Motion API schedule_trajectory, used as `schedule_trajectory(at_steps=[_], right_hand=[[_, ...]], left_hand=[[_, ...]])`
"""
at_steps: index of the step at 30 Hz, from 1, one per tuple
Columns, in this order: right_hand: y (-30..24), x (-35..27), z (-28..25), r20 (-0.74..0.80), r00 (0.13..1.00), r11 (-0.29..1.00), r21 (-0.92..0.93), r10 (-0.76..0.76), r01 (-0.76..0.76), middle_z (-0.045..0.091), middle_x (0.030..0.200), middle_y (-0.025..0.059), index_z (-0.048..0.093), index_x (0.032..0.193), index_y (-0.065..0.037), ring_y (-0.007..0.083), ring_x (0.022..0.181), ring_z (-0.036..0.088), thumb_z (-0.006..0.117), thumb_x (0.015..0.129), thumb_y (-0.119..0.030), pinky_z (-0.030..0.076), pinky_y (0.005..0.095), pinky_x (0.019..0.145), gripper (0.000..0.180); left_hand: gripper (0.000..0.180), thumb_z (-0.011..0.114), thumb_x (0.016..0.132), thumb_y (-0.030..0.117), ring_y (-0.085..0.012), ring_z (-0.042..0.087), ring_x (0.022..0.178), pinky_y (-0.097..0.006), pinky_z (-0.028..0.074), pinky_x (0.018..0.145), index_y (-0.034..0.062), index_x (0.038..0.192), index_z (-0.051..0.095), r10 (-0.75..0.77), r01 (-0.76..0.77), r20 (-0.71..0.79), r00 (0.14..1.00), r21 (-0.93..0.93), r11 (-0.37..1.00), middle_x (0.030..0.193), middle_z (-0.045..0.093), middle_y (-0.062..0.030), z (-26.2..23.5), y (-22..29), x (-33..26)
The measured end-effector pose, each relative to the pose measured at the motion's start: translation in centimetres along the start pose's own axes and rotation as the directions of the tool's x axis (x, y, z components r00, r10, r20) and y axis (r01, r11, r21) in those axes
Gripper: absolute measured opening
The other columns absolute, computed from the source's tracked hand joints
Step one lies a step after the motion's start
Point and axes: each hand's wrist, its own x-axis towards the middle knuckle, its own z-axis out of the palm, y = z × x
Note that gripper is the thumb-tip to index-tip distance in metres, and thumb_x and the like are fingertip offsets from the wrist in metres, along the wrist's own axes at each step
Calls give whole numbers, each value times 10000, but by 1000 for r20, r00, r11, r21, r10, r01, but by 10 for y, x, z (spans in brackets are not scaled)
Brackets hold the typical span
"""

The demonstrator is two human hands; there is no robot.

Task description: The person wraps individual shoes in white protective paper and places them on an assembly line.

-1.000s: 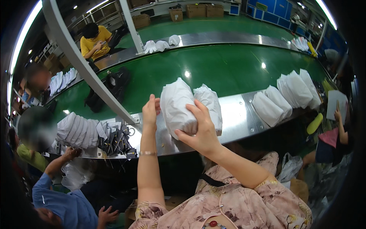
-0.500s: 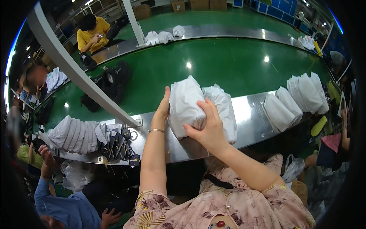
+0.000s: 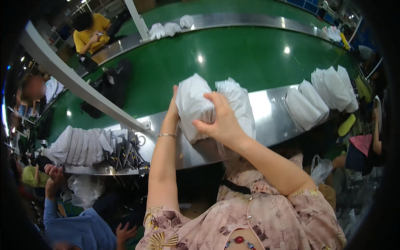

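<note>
Between my two hands stands a white wrapped bundle (image 3: 192,98), its thin wrapping creased and folded. My left hand (image 3: 173,102) presses flat along its left side, the fingers partly hidden behind it. On the right, my right hand (image 3: 225,121) grips the near edge, thumb in front and fingers over the top. A second white wrapped bundle (image 3: 239,102) rests upright just behind my right hand on the metal ledge (image 3: 266,106). What is inside the wrappings cannot be seen.
More white bundles (image 3: 306,106) stand on the ledge at right. At left lie a row of white bundles (image 3: 79,146) and a pile of black tags (image 3: 123,152). A slanted grey post (image 3: 79,85) rises there. Black shoes (image 3: 110,83) sit on the green belt (image 3: 250,58). Co-workers sit nearby.
The whole view has shifted slightly, so the scene sits higher and a little further left. Both my hands keep their hold on the bundle, with the right fingers slightly nearer its top.
</note>
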Motion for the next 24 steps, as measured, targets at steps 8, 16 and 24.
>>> schedule_trajectory(at_steps=[8,16,24], right_hand=[[-9,-11,-32,127,990,990,-135,54,-36,316,1315,295,372,1267,49,412,1227,342,709,717,-361,310,422,1014,764],[54,-25,-108,145,950,960,-75,277,-269,252,1394,253,280,1356,-5,354,1306,256,685,739,-439,250,422,1045,856],[118,-36,-83,419,707,577,409,570,-707,379,1288,273,189,1372,53,316,1173,422,663,737,-512,321,387,994,973]], left_hand=[[345,439,940,228,-168,507,977,-277,393,855,-30,1170,445,715,-364,-634,294,618,697,1103,523,-107,51,-34,-127],[420,612,840,169,-204,565,854,-309,459,777,-48,1161,450,626,-259,-360,692,685,681,1114,526,-154,150,-165,-186],[735,646,826,242,-289,417,1168,-362,363,964,-29,1363,225,511,-270,-182,840,676,685,1310,368,-211,146,-168,-130]])
